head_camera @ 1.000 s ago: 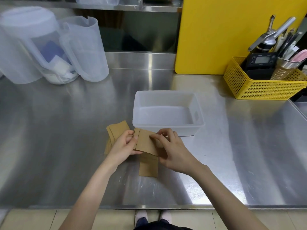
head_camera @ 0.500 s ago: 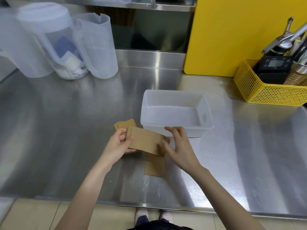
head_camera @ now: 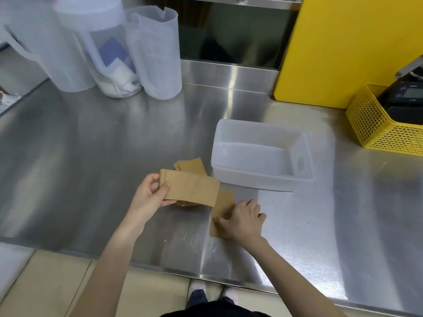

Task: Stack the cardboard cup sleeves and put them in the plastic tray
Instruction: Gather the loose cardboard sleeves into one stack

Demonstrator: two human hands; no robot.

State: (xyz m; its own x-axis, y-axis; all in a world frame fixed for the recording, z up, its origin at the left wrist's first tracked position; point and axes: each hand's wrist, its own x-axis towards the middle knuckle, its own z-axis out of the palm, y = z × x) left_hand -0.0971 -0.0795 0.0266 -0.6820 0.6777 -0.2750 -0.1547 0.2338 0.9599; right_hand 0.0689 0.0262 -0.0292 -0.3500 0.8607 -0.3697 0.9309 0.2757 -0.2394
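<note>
My left hand (head_camera: 150, 196) grips a small stack of flat brown cardboard sleeves (head_camera: 191, 187) by its left end, held just above the steel counter. A single sleeve (head_camera: 223, 205) lies flat on the counter below and to the right of it. My right hand (head_camera: 243, 219) rests on this sleeve's lower half, fingers pressing it. More loose sleeves (head_camera: 191, 164) lie behind the held stack. The translucent plastic tray (head_camera: 263, 178) stands right of them, with nothing inside.
Three translucent plastic jugs (head_camera: 155, 53) stand at the back left. A yellow board (head_camera: 343, 42) leans at the back right, with a yellow mesh basket (head_camera: 375, 131) holding a black device beside it. The counter's front edge (head_camera: 206, 273) runs just below my hands.
My right hand has let go of the held stack and dropped down onto the single sleeve on the counter. My left hand alone now holds the stack. The camera has swung left.
</note>
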